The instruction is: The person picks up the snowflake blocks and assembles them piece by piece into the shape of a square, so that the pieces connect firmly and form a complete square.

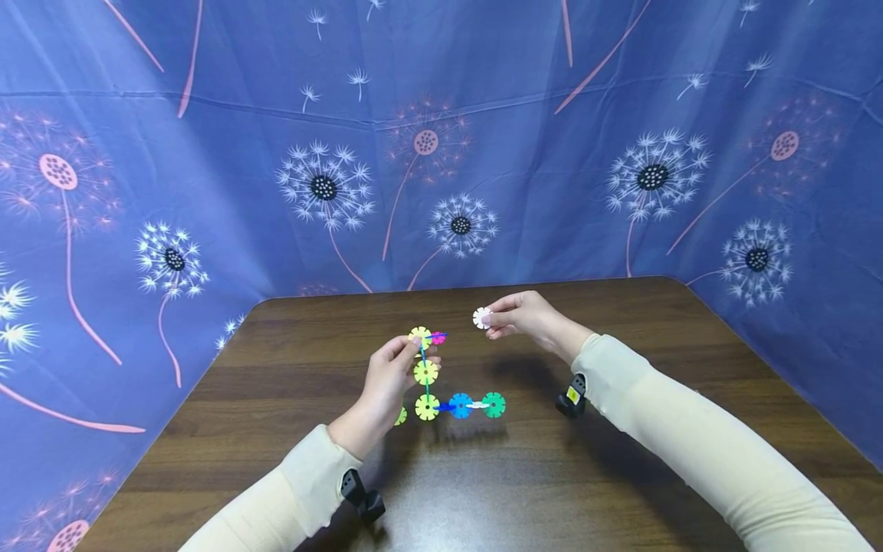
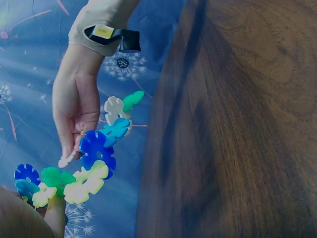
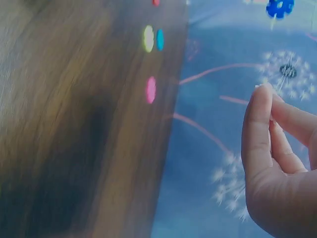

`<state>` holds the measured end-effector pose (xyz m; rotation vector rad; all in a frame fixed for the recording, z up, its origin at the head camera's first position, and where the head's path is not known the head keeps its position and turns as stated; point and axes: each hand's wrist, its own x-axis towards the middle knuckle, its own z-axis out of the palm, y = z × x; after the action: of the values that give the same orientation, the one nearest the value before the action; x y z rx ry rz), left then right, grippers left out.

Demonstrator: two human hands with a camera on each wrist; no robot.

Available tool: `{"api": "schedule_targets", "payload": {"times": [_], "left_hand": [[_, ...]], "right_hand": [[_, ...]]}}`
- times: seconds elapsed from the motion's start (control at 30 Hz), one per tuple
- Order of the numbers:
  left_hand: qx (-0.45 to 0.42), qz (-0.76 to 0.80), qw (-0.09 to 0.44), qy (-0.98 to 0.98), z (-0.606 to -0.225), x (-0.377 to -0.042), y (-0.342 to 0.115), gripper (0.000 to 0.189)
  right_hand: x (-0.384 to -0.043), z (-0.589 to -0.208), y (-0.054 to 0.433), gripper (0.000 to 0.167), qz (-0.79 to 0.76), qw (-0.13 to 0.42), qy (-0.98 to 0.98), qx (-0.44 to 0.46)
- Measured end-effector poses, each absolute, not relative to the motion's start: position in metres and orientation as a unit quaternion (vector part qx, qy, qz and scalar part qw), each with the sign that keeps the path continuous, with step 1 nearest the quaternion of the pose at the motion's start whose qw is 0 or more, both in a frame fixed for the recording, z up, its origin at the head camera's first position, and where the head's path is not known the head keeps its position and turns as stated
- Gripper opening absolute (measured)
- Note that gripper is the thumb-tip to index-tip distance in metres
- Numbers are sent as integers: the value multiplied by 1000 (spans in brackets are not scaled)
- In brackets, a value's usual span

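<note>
My left hand (image 1: pixel 388 376) pinches a chain of interlocking notched plastic discs near its top yellow disc (image 1: pixel 421 336). Yellow discs run downward, and a branch goes right through a blue disc (image 1: pixel 461 405) and a white one seen edge-on to a green disc (image 1: pixel 493 405). In the left wrist view the chain's dark blue disc (image 2: pixel 96 149) and pale yellow disc (image 2: pixel 86 183) show close up; part of the left hand (image 2: pixel 22 215) fills the corner. Right of the chain and apart from it, my right hand (image 1: pixel 527 318) holds a white notched disc (image 1: pixel 480 318) between thumb and fingers.
Both hands are above a brown wooden table (image 1: pixel 276 445), with a blue dandelion-print cloth (image 1: pixel 524 153) behind it. In the right wrist view, a pink disc (image 3: pixel 151 90), a yellow disc (image 3: pixel 148 38) and a light blue disc (image 3: pixel 160 39) appear against the table near its edge.
</note>
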<state>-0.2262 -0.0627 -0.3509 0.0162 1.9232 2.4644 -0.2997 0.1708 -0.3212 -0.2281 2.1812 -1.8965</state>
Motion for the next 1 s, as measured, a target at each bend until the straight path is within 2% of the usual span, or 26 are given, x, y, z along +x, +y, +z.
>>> {"api": "schedule_targets", "payload": {"times": [0.4, 0.6, 1.0], "left_hand": [[24, 787, -7, 617, -352, -226, -62, 17], [16, 786, -6, 618, -353, -225, -61, 17], [32, 773, 1, 634, -355, -227, -63, 20]], "right_hand": [[-278, -310, 148, 29, -644, 156, 741, -112], [-273, -310, 144, 27, -642, 162, 737, -135], [-268, -309, 135, 24, -632, 159, 748, -122]]}}
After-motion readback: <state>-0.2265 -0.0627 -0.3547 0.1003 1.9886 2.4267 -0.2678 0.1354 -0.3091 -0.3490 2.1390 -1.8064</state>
